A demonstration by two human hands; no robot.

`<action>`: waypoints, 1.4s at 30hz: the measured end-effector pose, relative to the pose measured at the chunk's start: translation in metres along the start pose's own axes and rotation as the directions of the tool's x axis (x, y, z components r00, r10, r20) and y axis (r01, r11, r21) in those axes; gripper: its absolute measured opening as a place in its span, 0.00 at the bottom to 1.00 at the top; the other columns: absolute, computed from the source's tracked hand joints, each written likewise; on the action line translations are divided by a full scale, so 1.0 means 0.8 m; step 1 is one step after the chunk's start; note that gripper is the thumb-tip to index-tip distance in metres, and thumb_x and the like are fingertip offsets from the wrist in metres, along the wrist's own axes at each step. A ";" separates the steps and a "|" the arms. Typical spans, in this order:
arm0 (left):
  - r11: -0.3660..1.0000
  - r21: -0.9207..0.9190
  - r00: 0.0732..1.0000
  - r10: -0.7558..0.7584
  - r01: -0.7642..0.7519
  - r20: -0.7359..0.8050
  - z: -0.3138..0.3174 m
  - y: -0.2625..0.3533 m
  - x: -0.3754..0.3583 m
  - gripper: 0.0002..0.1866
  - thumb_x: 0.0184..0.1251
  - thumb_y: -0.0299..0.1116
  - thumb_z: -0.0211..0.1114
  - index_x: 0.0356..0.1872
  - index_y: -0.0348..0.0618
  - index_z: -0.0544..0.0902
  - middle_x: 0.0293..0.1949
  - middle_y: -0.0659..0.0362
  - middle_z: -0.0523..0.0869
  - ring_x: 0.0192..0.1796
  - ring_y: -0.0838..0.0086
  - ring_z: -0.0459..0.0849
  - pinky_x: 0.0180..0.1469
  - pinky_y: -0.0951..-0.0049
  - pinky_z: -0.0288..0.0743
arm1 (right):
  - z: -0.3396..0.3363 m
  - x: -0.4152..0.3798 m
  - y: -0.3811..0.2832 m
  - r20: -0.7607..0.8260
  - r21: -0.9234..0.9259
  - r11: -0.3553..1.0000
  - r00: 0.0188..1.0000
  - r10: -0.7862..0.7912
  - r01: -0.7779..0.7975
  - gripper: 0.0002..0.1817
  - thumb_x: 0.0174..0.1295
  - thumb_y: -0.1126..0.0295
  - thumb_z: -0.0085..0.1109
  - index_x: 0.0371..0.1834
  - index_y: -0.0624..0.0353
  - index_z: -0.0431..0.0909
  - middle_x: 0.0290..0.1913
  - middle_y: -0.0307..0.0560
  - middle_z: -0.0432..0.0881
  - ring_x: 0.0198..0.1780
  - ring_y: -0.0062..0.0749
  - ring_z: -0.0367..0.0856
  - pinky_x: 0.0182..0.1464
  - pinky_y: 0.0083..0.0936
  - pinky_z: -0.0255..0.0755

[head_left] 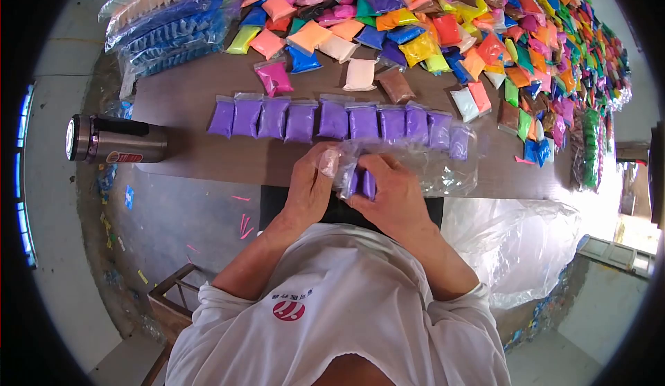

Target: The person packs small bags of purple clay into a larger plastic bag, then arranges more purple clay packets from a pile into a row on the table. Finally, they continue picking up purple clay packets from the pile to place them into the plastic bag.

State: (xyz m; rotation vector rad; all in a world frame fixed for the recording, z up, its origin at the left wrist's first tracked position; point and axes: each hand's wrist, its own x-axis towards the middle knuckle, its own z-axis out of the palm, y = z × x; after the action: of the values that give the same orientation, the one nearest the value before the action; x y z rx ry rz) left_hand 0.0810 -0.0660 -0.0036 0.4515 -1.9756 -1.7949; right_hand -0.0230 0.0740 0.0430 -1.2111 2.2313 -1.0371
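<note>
At the table's near edge my left hand (309,182) pinches the mouth of a clear plastic bag (450,168), which stretches off to the right. A pale covering shows on one finger of that hand. Close beside it, my right hand (393,193) is closed around small purple packets (362,182), held at the bag's opening. The fingers partly hide the packets. Just beyond both hands runs a row of several sealed purple packets (301,121), lying side by side on the brown table (187,157). The bag overlaps the row's right end in this view.
A big heap of colourful packets (422,47) covers the table's far and right side. Bundled blue packs (173,40) lie at the back left. A steel flask (118,140) lies at the left edge. Clear sheeting (512,240) hangs at the right, near a wooden stool (173,292) opposite.
</note>
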 end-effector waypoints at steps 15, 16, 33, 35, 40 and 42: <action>0.999 -0.028 0.998 -0.041 0.043 0.056 -0.009 -0.009 -0.005 0.20 0.70 0.36 0.69 0.55 0.36 0.78 0.45 0.57 0.82 0.47 0.76 0.79 0.50 0.74 0.75 | -0.014 -0.009 -0.003 0.167 0.069 0.996 0.985 0.043 -0.055 0.40 0.54 0.59 0.76 0.66 0.65 0.66 0.54 0.65 0.77 0.50 0.63 0.81 0.52 0.47 0.77; 0.999 -0.022 0.998 -0.021 0.023 0.055 -0.009 -0.011 -0.005 0.20 0.70 0.37 0.69 0.55 0.36 0.78 0.45 0.57 0.82 0.47 0.76 0.79 0.50 0.73 0.75 | -0.002 -0.010 0.004 0.099 0.011 0.999 0.994 -0.039 0.038 0.40 0.54 0.59 0.76 0.66 0.65 0.66 0.56 0.63 0.76 0.51 0.62 0.80 0.52 0.46 0.77; 0.995 0.085 0.994 -0.060 0.052 0.091 -0.006 0.009 -0.005 0.24 0.61 0.36 0.72 0.55 0.36 0.79 0.44 0.58 0.83 0.46 0.76 0.80 0.51 0.73 0.75 | -0.022 -0.018 -0.006 -0.127 0.022 0.985 0.977 -0.169 0.173 0.30 0.55 0.62 0.75 0.57 0.68 0.75 0.44 0.56 0.86 0.41 0.46 0.88 0.40 0.33 0.81; 0.992 0.122 0.995 -0.013 0.001 0.103 -0.009 -0.005 -0.008 0.28 0.64 0.42 0.74 0.58 0.35 0.78 0.47 0.60 0.82 0.49 0.77 0.78 0.54 0.73 0.73 | -0.069 -0.035 -0.016 -0.060 0.186 0.976 0.993 -0.100 0.110 0.23 0.58 0.65 0.74 0.53 0.68 0.79 0.36 0.51 0.88 0.36 0.37 0.89 0.36 0.26 0.80; 0.996 0.085 0.995 -0.001 -0.007 0.095 -0.010 -0.013 -0.012 0.27 0.60 0.41 0.74 0.56 0.35 0.79 0.46 0.58 0.82 0.49 0.76 0.79 0.55 0.73 0.72 | -0.152 -0.048 0.067 -0.699 0.058 0.982 0.695 0.168 -0.179 0.15 0.63 0.65 0.69 0.48 0.64 0.82 0.39 0.48 0.86 0.30 0.28 0.84 0.33 0.23 0.75; 0.995 0.097 0.997 -0.023 0.016 0.069 -0.005 -0.008 -0.010 0.22 0.55 0.32 0.72 0.51 0.35 0.80 0.45 0.56 0.84 0.47 0.72 0.81 0.54 0.72 0.74 | -0.165 -0.028 0.109 -0.596 0.008 0.953 0.764 0.247 -0.302 0.19 0.62 0.62 0.70 0.50 0.64 0.81 0.39 0.50 0.86 0.35 0.31 0.85 0.38 0.26 0.77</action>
State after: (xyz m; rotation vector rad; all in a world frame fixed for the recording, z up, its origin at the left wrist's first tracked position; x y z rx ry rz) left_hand 0.0899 -0.0662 -0.0102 0.4452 -2.1195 -1.7547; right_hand -0.1420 0.1784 0.0618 -0.5852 2.8427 -1.3362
